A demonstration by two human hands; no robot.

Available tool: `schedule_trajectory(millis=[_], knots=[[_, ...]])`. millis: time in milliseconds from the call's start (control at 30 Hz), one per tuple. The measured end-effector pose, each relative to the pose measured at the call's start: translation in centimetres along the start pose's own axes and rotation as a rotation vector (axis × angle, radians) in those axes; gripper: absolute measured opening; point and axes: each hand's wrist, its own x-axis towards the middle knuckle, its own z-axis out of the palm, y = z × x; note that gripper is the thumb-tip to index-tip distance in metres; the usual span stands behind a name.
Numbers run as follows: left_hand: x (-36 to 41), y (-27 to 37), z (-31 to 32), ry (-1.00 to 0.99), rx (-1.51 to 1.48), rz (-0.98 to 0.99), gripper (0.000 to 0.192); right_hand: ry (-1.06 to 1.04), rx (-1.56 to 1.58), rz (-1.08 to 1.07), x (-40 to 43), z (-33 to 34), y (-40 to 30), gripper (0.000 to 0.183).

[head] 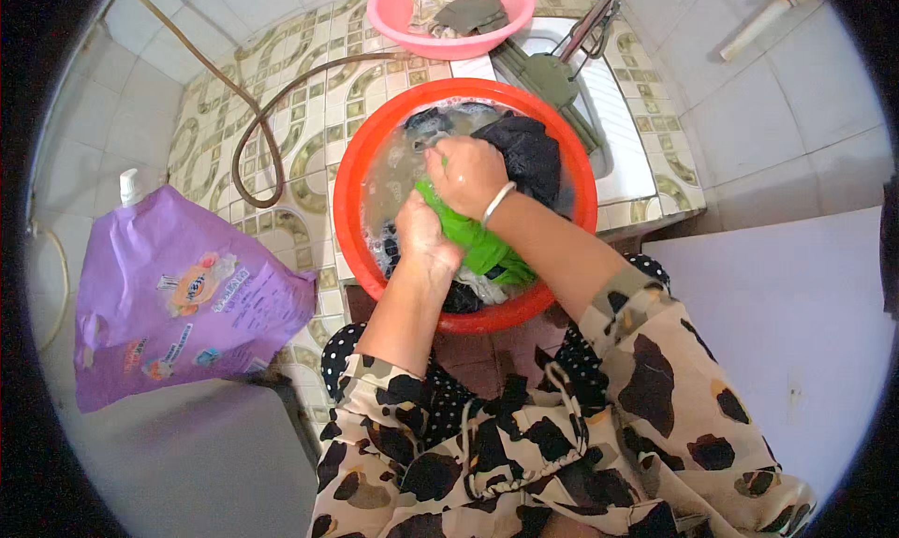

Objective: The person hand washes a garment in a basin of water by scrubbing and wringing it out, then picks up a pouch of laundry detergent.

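A red plastic basin (352,257) in front of me holds cloudy, sudsy water and soaking clothes. My left hand (423,232) and my right hand (467,175) both grip a wet bright green cloth (469,237) above the water. The right hand is the farther one, its fist closed over the upper end; a pale bangle (499,204) circles that wrist. Below, the green cloth trails down to the basin's near right side. Dark wet clothing (523,152) bulges out of the water right of my hands. A whitish cloth (484,285) lies partly under the green one.
A purple detergent pouch (189,285) with a white cap stands at left. Beyond the basin is a pink basin (451,45) with garments inside. A brown hose (242,187) loops over the tiled floor. A squat toilet (625,159) with a mop (551,78) across it lies at right.
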Motion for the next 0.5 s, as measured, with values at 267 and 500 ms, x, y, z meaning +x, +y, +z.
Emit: schedule_trajectory(millis=[267,500], knots=[[-1.3,2.6,-2.5,-0.366,-0.061,-0.140,0.034,-0.039,0.270,-0.224,-3.3,-0.8,-2.3,0.013],[-4.1,7.7,-1.6,-0.156,1.196,0.304,0.036,-0.480,-0.016,-0.010,0.7,-4.7,5.7,0.035]])
